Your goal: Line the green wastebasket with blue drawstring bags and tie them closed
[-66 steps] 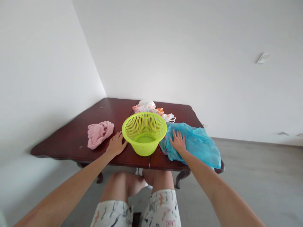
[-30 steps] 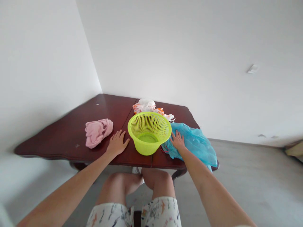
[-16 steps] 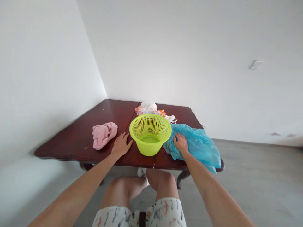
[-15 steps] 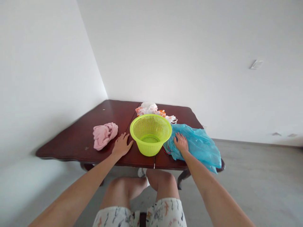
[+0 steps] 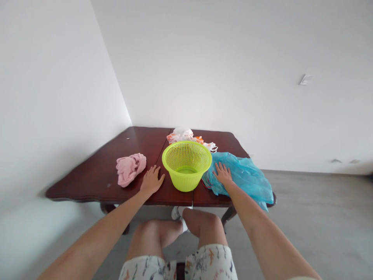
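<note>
My left hand (image 5: 152, 180) lies flat on the dark wooden table, fingers spread, holding nothing. It rests between a crumpled pink cloth (image 5: 130, 170) on its left and a yellow-green plastic basket (image 5: 186, 179) on its right. The basket stands upright near the table's front edge, and nothing shows inside it. Over on the right, my right hand (image 5: 223, 174) is open with its palm down on a blue plastic bag (image 5: 244, 175), fingers apart and not gripping it. The bag spreads out flat and hangs a little over the front edge.
Behind the basket is a pile of crumpled white and orange plastic bags (image 5: 182, 135), partly hidden by its rim. The table (image 5: 140, 140) stands against white walls at the back and left. A small pale bit (image 5: 128, 138) lies at the back left.
Both hands stay in place, flat and open. The view has shifted slightly, and the things on the table look unmoved.
</note>
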### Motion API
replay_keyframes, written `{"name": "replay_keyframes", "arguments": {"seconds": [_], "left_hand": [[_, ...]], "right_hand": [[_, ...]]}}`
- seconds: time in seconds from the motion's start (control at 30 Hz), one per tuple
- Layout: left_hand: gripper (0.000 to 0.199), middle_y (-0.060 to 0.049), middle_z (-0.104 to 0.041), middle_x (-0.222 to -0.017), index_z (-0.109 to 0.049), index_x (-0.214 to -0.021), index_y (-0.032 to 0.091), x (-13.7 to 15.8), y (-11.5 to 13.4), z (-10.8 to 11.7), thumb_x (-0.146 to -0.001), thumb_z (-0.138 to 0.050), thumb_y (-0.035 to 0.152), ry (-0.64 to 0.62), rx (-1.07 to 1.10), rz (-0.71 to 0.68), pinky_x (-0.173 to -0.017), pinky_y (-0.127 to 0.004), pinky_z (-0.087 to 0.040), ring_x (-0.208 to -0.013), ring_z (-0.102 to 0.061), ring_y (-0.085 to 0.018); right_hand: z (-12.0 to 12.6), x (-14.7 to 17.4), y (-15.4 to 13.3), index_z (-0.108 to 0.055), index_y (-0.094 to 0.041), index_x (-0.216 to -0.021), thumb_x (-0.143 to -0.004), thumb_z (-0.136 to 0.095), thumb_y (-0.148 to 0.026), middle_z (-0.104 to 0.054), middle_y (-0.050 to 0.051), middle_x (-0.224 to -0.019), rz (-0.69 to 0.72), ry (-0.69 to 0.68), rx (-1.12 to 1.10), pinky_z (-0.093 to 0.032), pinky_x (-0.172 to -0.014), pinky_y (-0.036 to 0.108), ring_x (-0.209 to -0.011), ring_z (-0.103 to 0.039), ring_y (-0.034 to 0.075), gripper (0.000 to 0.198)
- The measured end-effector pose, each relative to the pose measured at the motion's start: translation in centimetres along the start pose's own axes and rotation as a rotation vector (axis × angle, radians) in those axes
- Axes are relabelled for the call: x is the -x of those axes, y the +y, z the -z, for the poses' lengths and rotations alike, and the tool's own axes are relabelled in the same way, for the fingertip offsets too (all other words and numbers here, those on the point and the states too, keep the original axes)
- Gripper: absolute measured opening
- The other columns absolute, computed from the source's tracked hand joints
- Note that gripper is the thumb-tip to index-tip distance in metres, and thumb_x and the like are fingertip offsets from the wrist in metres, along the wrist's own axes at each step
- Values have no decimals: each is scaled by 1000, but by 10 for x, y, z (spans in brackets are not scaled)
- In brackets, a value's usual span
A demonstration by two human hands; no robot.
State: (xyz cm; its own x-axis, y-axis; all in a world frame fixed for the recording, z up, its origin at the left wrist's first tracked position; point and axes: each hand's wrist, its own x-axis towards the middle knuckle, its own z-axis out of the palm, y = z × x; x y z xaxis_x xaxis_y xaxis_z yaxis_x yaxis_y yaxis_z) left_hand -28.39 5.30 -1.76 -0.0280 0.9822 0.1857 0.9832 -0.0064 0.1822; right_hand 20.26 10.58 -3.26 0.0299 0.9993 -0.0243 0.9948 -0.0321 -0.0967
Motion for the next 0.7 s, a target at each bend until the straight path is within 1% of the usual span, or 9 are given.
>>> {"name": "replay_keyframes", "arguments": {"seconds": [0.13,0.27,0.37,0.47,0.57,0.63,0.7], "left_hand": [[71,-23,-47,-189,-58,-175,10,0,0,0,-119,-49,53,20,9,-2,-147,-58,-35,-179,-41,-41],[70,-22,-46,-190,-58,-175,10,0,2,1,-119,-50,52,12,23,14,-148,-58,-34,-180,-40,-41],[70,-22,-47,-190,-59,-175,11,1,3,3,-119,-53,52,19,39,18,-147,-59,-34,-180,-40,-41],[70,-23,-47,-190,-59,-175,11,2,4,4,-119,-53,53,24,48,16,-147,-59,-35,-180,-41,-41],[69,-22,-46,-190,-59,-175,12,3,4,5,-119,-53,52,22,54,19,-147,-58,-34,-180,-40,-40],[69,-22,-46,-190,-59,-175,12,3,4,5,-119,-54,51,20,58,21,-148,-57,-33,-180,-40,-40],[70,-22,-47,-190,-59,-175,11,3,4,5,-118,-54,51,19,63,23,-148,-58,-33,-180,-41,-40]], "right_hand": [[0,3,-1,-24,-33,-195,-123,-33,-63,-18,7,-202,-21,-11,14,-20,-148,71,-187,-20,40,78],[4,10,-3,-28,-31,-194,-122,-34,-61,-21,7,-201,-14,-5,23,-22,-148,71,-186,-23,41,78],[4,15,-3,-35,-31,-192,-121,-34,-60,-26,8,-199,3,47,3,-25,-147,71,-185,-27,41,77],[1,17,-2,-45,-32,-188,-119,-35,-57,-36,8,-196,19,125,-43,-27,-147,71,-183,-33,41,74],[-1,19,0,-49,-34,-186,-119,-35,-55,-41,6,-193,25,154,-64,-28,-147,69,-182,-36,39,72],[-1,19,0,-48,-34,-186,-119,-34,-54,-42,6,-193,23,154,-56,-28,-147,67,-181,-37,38,71],[-1,20,-1,-41,-34,-190,-121,-32,-54,-38,6,-195,15,142,-20,-29,-148,65,-182,-35,36,72]]}}
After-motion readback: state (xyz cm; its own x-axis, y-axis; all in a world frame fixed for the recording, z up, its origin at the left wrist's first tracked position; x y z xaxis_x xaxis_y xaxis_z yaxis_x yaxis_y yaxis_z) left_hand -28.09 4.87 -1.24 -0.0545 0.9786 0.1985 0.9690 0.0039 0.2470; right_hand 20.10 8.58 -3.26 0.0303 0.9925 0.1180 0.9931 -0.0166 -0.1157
